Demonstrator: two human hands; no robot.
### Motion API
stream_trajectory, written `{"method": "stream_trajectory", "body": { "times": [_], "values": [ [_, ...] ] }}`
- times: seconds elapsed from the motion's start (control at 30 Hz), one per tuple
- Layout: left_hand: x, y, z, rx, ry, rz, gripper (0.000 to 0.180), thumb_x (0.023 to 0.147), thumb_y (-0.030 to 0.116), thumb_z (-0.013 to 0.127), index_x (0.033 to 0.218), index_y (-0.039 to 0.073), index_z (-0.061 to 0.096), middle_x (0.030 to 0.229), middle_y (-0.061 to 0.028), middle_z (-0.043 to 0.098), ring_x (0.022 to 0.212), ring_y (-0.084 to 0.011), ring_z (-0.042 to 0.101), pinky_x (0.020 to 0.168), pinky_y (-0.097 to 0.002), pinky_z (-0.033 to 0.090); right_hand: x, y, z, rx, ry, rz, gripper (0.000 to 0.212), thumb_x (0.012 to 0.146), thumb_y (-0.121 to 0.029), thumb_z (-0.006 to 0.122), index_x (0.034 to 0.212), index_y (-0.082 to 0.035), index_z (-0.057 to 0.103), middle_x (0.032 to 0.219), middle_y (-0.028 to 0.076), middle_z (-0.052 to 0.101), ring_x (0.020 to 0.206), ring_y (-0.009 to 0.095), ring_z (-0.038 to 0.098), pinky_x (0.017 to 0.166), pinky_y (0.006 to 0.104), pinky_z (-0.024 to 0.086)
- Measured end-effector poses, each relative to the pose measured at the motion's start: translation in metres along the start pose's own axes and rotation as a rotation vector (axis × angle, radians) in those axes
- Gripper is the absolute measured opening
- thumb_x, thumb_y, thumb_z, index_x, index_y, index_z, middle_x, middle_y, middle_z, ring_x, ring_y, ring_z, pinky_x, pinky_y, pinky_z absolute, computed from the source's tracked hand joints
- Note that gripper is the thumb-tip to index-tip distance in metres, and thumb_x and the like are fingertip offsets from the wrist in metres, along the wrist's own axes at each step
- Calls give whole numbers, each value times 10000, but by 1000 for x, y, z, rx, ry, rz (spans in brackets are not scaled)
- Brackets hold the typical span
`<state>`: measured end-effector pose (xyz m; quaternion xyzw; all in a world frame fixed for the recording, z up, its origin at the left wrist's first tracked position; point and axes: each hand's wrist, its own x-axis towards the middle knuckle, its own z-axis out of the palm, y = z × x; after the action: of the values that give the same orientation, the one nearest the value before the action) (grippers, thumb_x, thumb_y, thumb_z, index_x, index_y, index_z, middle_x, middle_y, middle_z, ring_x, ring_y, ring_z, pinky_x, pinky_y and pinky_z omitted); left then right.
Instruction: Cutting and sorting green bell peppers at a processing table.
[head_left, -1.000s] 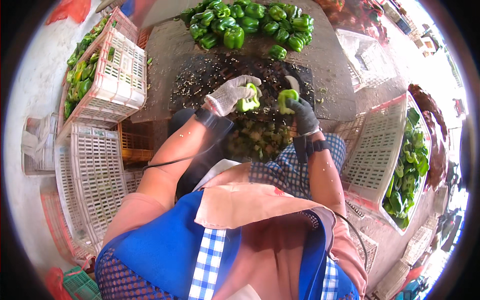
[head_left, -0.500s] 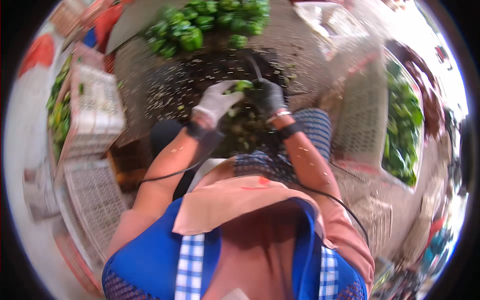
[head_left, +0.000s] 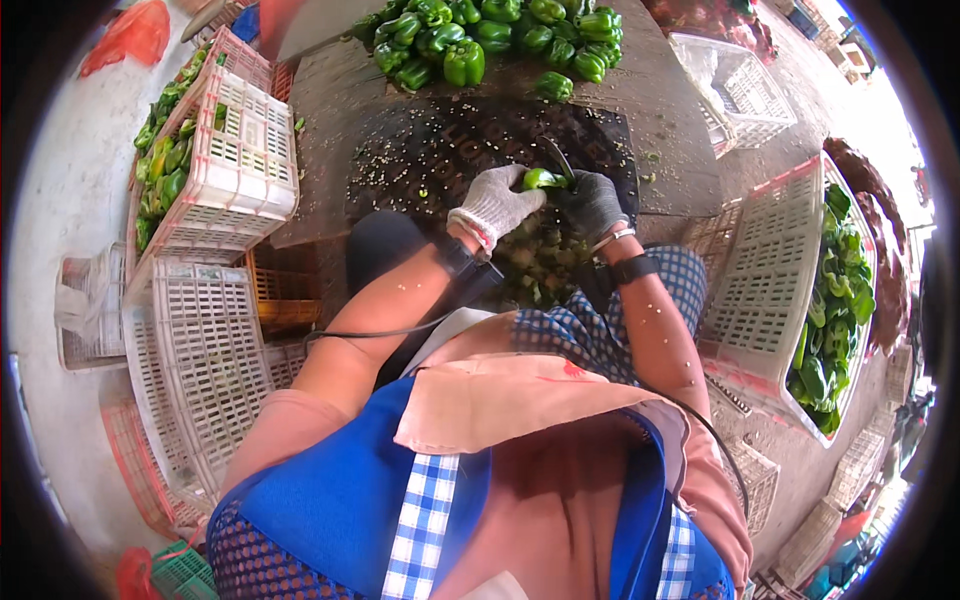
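My left hand (head_left: 495, 202), in a pale knitted glove, is closed around a green bell pepper (head_left: 540, 179), most of which its fingers hide. My right hand (head_left: 590, 204), in a dark grey glove, is wrapped round a knife whose handle is hidden. The curved knife blade (head_left: 557, 157) points up and away beside the pepper. Both hands are close together over the near edge of a black mat (head_left: 400, 150) strewn with pale seeds. Below them, between my knees, lies a heap of green scraps (head_left: 540, 265).
Whole green peppers (head_left: 492, 37) are piled on the far side of the board (head_left: 330, 110). At left, a white crate (head_left: 245, 150) stands by cut peppers (head_left: 165, 165). A crate (head_left: 765, 265) of green pieces (head_left: 832, 310) stands at right. Seeds cling to my forearms.
The whole scene has shifted rightward in view and become sharper. My hands stay together at the mat's near edge, still holding the pepper and the knife.
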<state>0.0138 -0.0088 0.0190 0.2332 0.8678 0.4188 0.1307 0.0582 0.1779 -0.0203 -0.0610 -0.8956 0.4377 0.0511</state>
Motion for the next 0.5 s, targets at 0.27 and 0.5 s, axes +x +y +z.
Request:
{"method": "stream_trajectory", "body": {
  "times": [0.27,0.5],
  "values": [
    [4,-2,-32,-1255,32,-208,295,889,45,596,1174,-31,588,1092,-147,662,916,-233,678,781,-352,580,-16,-6,-15,1112,-73,119,191,900,-196,660,1007,-39,682,836,-17,659,713,52,563,632,229,469],
    [-8,2,-36,-504,194,191,250,904,136,632,1128,26,619,1015,-88,689,864,-164,670,758,-281,539,-39,-47,13,695,-131,237,361,911,-249,652,1190,-19,638,857,-14,663,666,56,560,595,212,453]
  ]
}}
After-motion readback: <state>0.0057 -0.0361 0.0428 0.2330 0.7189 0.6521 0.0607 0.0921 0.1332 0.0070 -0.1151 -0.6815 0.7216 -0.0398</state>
